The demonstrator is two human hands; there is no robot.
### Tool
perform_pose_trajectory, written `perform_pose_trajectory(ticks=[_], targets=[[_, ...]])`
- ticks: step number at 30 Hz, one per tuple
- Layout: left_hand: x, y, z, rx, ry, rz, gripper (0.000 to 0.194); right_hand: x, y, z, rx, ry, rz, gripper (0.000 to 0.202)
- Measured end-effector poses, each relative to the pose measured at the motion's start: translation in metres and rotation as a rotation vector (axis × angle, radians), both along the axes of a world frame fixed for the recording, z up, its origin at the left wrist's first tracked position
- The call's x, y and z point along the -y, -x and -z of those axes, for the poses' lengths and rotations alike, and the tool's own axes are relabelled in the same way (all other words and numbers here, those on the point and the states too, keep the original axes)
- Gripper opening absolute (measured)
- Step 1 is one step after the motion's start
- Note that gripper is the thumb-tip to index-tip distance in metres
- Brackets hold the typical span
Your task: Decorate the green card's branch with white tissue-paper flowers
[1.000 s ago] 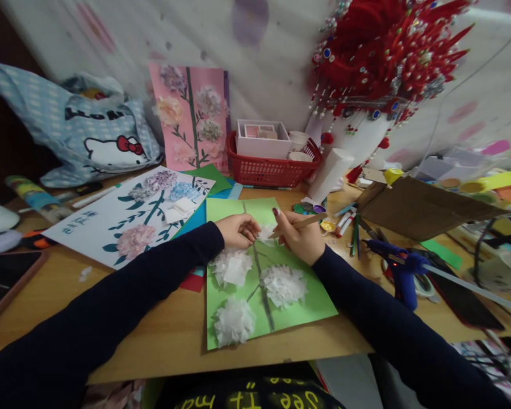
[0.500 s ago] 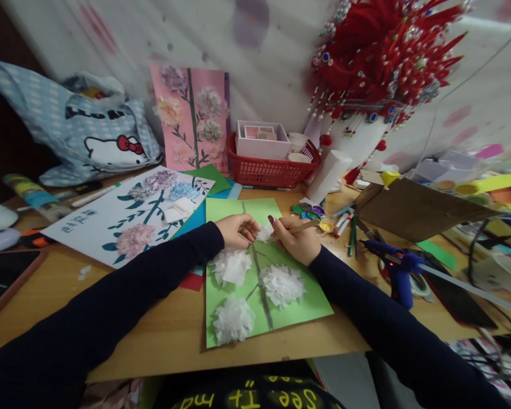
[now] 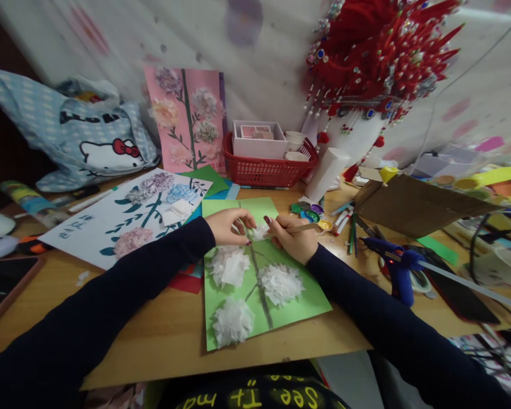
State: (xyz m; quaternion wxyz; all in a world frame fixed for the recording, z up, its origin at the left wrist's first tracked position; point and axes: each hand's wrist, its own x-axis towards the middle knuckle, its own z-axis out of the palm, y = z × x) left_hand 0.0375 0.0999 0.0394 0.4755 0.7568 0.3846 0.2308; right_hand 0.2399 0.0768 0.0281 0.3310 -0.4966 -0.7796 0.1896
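A green sheet (image 3: pixel 281 315) lies on the table with a painted grey stem (image 3: pixel 262 289) and white tissue-paper flowers, among them one large flower (image 3: pixel 281 284) at the right and another (image 3: pixel 233 321) at the lower left. My right hand (image 3: pixel 297 237) grips a thin wooden stick (image 3: pixel 304 228); its tip is hidden by the fingers. Between my two hands is a small white tissue flower (image 3: pixel 259 232) near the sheet's upper part. Beside it, my left hand (image 3: pixel 229 226) is open, fingers bent and thumb apart, above the upper left tissue flower (image 3: pixel 229 267).
Behind the sheet are paint pots (image 3: pixel 309 213) and a red basket (image 3: pixel 259 170). A blue glue gun (image 3: pixel 398 267) with its light on stands at the right, near a cardboard piece (image 3: pixel 417 204). A finished white flower picture (image 3: pixel 89 238) lies left, with a phone (image 3: pixel 4 289) beyond.
My left hand has shifted slightly left, and its thumb and fingers have spread apart from the small flower. My right hand stays nearly in place with the stick. The view has moved slightly.
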Motion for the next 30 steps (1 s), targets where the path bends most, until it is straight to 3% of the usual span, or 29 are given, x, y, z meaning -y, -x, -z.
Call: perform_pose_trajectory(ticks=[2,5,8,12,17,23,30], targets=[[-0.002,0.01,-0.012,-0.091,-0.098,0.069,0.021,0.0,-0.001,-0.001,-0.058,0.009,0.011,0.05],[-0.002,0.018,-0.024,-0.194,-0.103,0.163,0.02,0.0,-0.002,-0.002,-0.204,0.034,0.057,0.053],[0.003,0.018,-0.026,-0.282,-0.092,0.228,0.022,0.001,-0.003,-0.003,-0.281,0.052,0.065,0.055],[0.013,0.012,-0.024,-0.37,-0.126,0.287,0.028,0.003,0.0,-0.002,-0.136,0.04,-0.029,0.055],[0.016,0.01,-0.023,-0.377,-0.205,0.291,0.023,0.002,0.002,-0.001,-0.07,0.036,-0.036,0.052],[0.011,0.01,-0.025,-0.405,-0.162,0.31,0.025,0.001,0.001,-0.004,-0.049,-0.006,-0.01,0.051],[0.011,0.006,-0.026,-0.425,-0.276,0.209,0.017,0.002,0.0,-0.005,-0.08,-0.023,0.021,0.052]])
